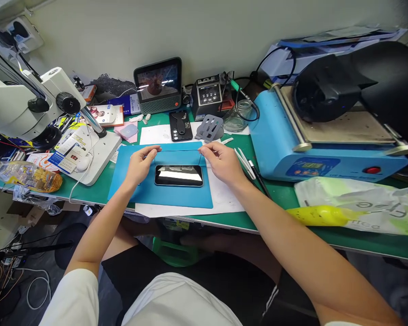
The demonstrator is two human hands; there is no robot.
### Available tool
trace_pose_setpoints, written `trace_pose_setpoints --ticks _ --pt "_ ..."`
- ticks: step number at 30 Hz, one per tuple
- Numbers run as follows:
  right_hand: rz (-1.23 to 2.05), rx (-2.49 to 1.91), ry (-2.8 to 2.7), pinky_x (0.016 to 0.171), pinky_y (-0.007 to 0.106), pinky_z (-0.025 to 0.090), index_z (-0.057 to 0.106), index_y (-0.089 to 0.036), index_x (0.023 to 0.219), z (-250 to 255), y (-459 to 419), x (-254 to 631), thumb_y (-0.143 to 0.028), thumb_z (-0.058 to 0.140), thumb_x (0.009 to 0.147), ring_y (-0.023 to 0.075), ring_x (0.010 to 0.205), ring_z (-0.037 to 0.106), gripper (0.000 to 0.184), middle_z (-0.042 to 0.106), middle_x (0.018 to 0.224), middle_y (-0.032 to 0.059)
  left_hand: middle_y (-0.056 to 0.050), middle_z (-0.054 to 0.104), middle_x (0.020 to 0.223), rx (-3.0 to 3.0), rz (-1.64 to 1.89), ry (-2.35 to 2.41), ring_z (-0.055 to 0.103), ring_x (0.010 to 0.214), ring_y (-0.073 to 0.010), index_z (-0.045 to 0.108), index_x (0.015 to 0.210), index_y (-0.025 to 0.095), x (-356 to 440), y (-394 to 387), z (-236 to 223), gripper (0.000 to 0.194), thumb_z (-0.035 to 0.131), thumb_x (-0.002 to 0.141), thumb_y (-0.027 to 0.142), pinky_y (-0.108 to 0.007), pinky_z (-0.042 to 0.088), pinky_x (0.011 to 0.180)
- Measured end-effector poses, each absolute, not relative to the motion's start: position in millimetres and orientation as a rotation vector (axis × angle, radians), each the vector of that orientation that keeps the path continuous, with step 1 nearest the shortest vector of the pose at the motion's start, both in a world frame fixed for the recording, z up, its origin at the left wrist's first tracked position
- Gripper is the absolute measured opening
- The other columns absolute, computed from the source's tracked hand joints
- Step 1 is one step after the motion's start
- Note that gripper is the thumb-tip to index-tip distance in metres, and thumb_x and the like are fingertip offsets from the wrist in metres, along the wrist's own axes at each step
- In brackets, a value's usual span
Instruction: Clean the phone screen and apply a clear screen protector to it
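Observation:
A phone lies flat on the blue mat, its dark glossy face up and reflecting white light. Just beyond its far edge, both hands hold a thin black-edged rectangle, tilted up and see-through in the middle. I cannot tell whether it is clear glass or an open frame. My left hand pinches its far left corner between thumb and fingers. At the far right corner, my right hand has the same pinch. The lower edge of the rectangle sits close to the phone; contact is unclear.
A microscope stands left, beside a bottle. Behind the mat are a black phone case, a display, a soldering station and a glass jar. A blue heating machine, pen-like tools and a yellow bottle are right.

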State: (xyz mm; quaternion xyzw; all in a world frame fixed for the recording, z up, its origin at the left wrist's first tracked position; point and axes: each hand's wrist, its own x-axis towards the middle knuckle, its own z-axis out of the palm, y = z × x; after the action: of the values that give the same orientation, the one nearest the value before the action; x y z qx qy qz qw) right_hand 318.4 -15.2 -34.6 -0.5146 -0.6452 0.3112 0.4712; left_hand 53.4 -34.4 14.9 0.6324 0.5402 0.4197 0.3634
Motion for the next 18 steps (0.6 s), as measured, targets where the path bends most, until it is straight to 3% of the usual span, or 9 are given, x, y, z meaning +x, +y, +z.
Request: trace_pose_setpoints --ticks 8,12,18 --pt "0.521 -1.184 -1.736 0.091 0.046 0.049 0.057 -0.027 0.082 -29 -22 316 -0.045 0.045 0.101 0.0282 0.093 0.062 0.029 0.067 0.091 0.0100 -0.014 0.079 0.121 1.628 1.018 1.410 0.071 0.119 -0.0296 0.078 0.115 0.016 51 -39 18 0.042 0.059 0.097 0.049 -0.038 0.057 0.093" --pt "0.173 -1.015 -1.842 0.086 0.046 0.051 0.059 -0.027 0.088 -31 -23 317 -0.044 0.039 0.108 0.0271 0.089 0.063 0.033 0.069 0.092 0.0097 -0.012 0.080 0.112 1.765 0.747 1.389 0.070 0.116 -0.0303 0.079 0.107 0.017 44 -40 31 0.056 0.049 0.101 0.063 -0.043 0.052 0.102" --pt "-0.189 -0.742 -1.953 0.078 0.041 0.051 0.062 -0.026 0.095 -31 -27 316 -0.023 0.051 0.106 0.0233 0.085 0.064 0.016 0.072 0.094 0.0067 -0.010 0.066 0.137 2.014 0.415 1.219 0.058 0.132 -0.0297 0.066 0.107 0.023 43 -34 41 0.049 0.050 0.097 0.068 -0.046 0.045 0.113"
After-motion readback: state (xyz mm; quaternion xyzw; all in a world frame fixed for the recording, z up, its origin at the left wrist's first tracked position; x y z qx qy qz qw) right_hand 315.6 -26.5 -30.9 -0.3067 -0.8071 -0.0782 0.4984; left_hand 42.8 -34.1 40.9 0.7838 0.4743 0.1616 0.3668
